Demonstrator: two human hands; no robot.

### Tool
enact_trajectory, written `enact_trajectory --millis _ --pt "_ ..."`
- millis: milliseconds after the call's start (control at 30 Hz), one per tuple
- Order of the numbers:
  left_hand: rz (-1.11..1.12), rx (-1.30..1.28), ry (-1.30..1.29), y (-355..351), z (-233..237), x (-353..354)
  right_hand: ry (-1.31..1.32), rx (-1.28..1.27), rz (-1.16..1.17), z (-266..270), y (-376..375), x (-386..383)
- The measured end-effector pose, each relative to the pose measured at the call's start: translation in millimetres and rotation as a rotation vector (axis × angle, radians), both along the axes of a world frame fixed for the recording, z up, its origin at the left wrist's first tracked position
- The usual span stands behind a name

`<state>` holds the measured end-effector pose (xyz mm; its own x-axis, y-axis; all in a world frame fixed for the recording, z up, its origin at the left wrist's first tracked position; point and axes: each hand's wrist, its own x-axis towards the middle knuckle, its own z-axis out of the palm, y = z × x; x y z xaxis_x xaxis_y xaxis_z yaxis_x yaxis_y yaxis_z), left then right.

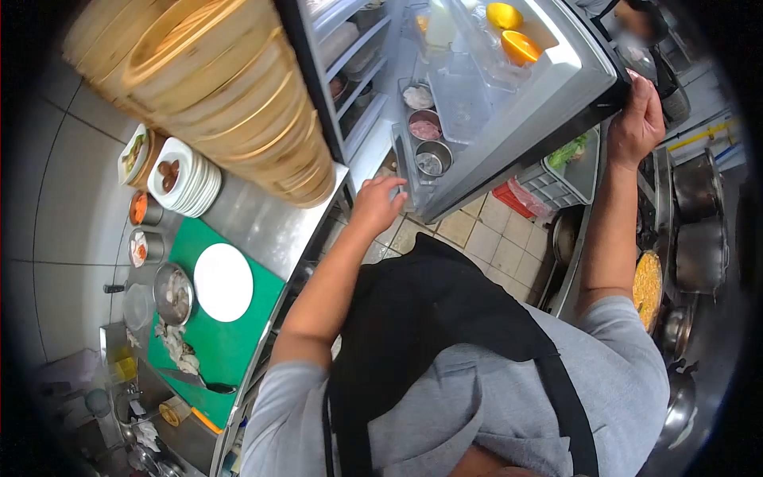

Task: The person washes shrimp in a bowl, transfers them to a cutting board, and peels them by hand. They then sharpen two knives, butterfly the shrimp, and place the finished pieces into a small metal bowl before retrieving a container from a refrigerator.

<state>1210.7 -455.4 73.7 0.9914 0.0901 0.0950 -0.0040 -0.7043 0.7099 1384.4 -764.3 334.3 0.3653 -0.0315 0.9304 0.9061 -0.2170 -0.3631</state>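
Note:
My right hand (637,123) is up at the right, its fingers curled over the outer edge of the refrigerator door (509,147), which stands open. Fingers loosely apart, my left hand (379,205) holds nothing that I can see and is close to the lowest door shelf (403,163). On that shelf are a metal cup with pale food (418,97), another with pink minced food (424,125) and a third metal cup (433,159). A lemon (504,16) and a cut orange (521,48) lie in the upper door shelf.
Stacked bamboo steamers (238,103) tower over the steel counter at left. Near them are stacked white plates (208,191), a green cutting board (238,350), a round white plate (223,282) and a knife (195,381). Pots (699,254) line the right side. Another person (636,28) stands behind the door.

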Motion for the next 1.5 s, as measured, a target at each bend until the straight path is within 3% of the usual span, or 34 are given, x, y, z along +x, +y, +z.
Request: enact_trajectory --millis 67,133,167,300,500,600,667,767,833,1067,1133,1233,1300,1367,1500 --pt "-0.035 0.072 0.083 -34 -30 47 0.038 0.025 -0.013 0 -9 0" --pt "-0.055 0.306 0.215 -62 -62 85 0.061 0.008 -0.065 -1 -26 8" --pt "-0.059 0.296 0.218 -73 -73 99 0.130 0.059 0.040 -3 -35 14" --pt "-0.048 0.366 0.339 -98 -127 141 0.143 0.057 0.088 -4 -44 16" --pt "0.039 0.460 0.367 -105 -142 161 0.047 -0.106 0.186 -4 -63 31" --pt "0.028 0.455 0.387 -108 -129 163 0.134 0.059 0.145 -3 -51 25" --pt "0.032 0.440 0.370 -113 -133 159 0.078 0.018 0.134 -8 -62 32" --pt "0.182 0.217 0.195 -131 -146 158 0.044 -0.013 0.227 -8 -77 40" --pt "0.343 -0.290 0.263 -136 -151 161 0.099 -0.016 -0.088 -9 -74 33" --pt "0.420 -0.286 0.056 -143 -129 152 0.071 -0.010 0.163 -12 -98 49" --pt "0.212 -0.369 -0.180 -132 -129 140 0.155 0.014 0.261 -11 -104 51" --pt "0.165 -0.362 -0.258 -116 -120 112 0.211 0.002 0.345 -12 -107 58" --pt "0.226 -0.359 -0.186 -102 -104 77 0.072 0.028 -0.044 -14 -90 52" --pt "0.192 -0.427 -0.259 -84 -88 30 -0.647 -0.551 -0.862 -6 -87 53" --pt "0.339 -0.415 -0.257 -50 -38 -88 -0.884 -0.562 -0.993 -14 -143 107"
